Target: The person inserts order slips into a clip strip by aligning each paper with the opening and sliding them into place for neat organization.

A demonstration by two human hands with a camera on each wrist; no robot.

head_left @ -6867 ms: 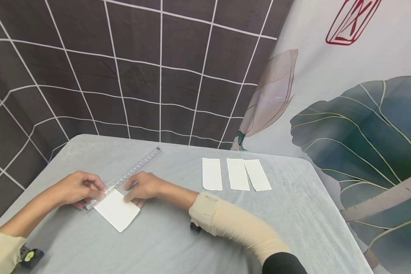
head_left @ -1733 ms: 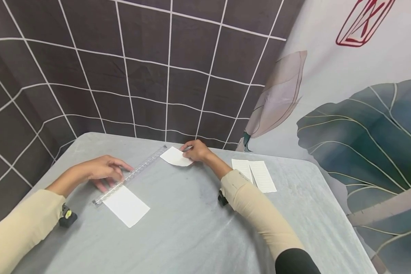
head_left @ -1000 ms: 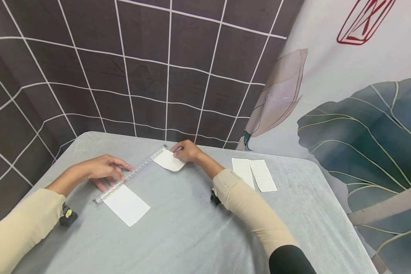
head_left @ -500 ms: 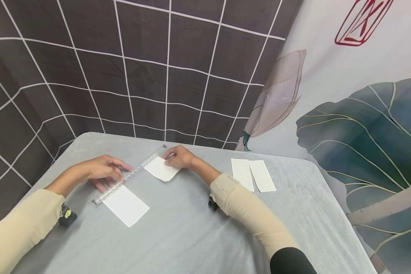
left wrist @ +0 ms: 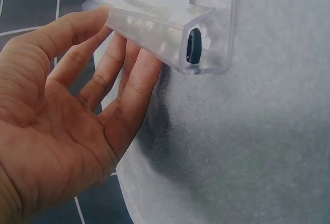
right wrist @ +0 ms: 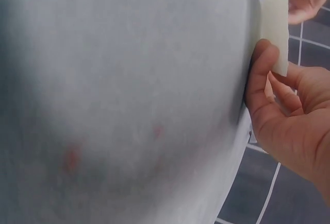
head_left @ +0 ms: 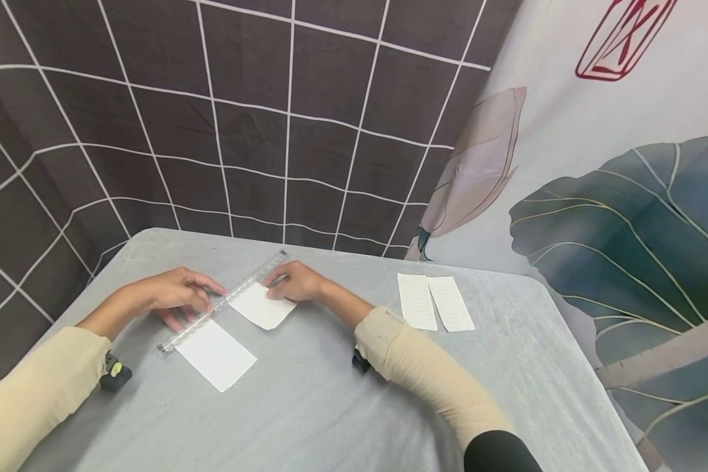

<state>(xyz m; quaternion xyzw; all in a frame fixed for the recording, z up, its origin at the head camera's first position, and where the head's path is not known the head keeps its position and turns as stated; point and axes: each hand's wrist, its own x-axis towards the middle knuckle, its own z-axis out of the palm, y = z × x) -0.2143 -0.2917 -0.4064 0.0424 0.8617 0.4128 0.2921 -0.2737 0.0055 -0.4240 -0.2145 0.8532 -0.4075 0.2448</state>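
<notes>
Gry tbl (head_left: 330, 406) has clr strip (head_left: 223, 303), wht sheet (head_left: 217, 357), 2 slips (head_left: 415, 301).

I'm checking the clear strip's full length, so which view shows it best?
The head view: the clear strip lies diagonally there with both ends in frame. The left wrist view shows it foreshortened, one end close up; the right wrist view seems to catch only a sliver at its top edge.

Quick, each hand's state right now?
Left hand: closed, holding the clear plastic strip.
Right hand: closed, pinching a white paper sheet.
</notes>
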